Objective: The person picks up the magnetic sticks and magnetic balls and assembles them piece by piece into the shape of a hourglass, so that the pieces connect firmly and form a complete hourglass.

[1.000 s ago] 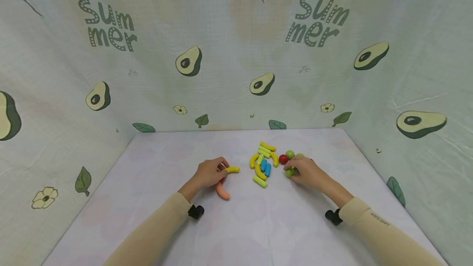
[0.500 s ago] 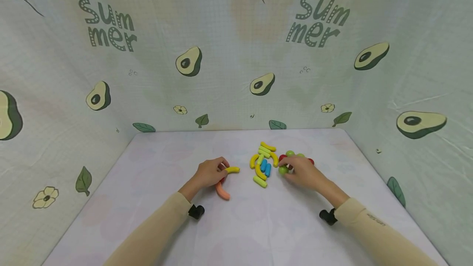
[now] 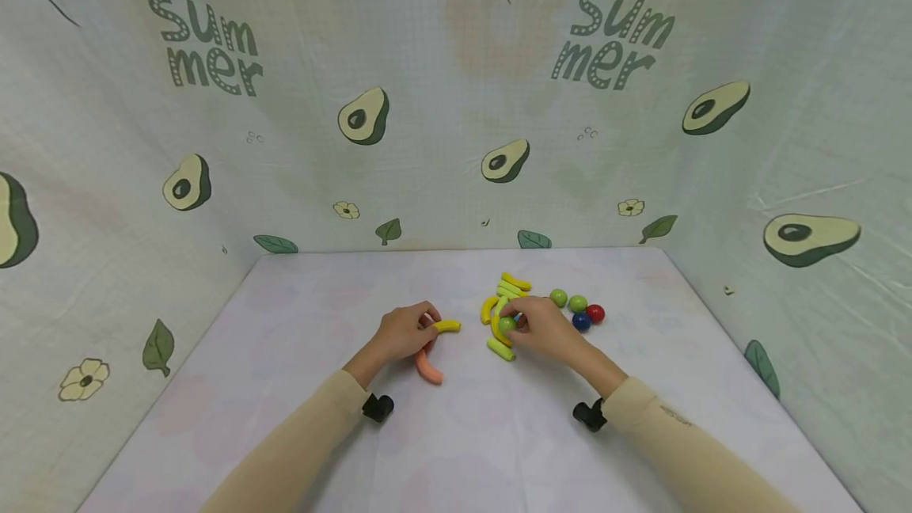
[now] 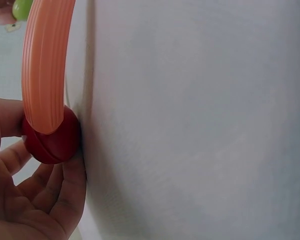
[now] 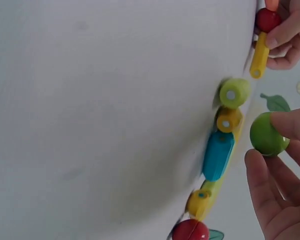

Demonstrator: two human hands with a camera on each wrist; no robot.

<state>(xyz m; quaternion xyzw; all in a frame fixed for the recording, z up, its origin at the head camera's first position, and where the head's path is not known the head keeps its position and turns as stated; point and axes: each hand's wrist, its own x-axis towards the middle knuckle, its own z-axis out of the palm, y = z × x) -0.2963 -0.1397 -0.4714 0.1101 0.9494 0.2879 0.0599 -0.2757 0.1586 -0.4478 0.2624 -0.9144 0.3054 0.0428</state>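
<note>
My left hand (image 3: pixel 404 331) holds a red ball (image 4: pixel 52 145) between thumb and fingers, low at the table left of centre. An orange curved rod (image 4: pixel 45 65) touches this ball and points toward me in the head view. A short yellow curved rod (image 3: pixel 449 327) also meets the ball and points right. My right hand (image 3: pixel 547 331) pinches a green ball (image 5: pixel 266 134) with thumb and fingertips. It hangs raised over a group of rods, hiding some of them in the head view. From the right wrist, a blue rod (image 5: pixel 218 156) shows among them.
Right of the group lie two green balls (image 3: pixel 578 303), a red ball (image 3: pixel 594 313) and a dark blue ball (image 3: pixel 581 321). A light green rod (image 3: pixel 500 349) lies at the group's near end, a yellow curved rod (image 3: pixel 516 281) at its far end. Printed cloth walls enclose the table.
My right hand has moved left from the balls with the green ball, and is now over the rods. The dark blue ball has come into view. My left hand stays put.
</note>
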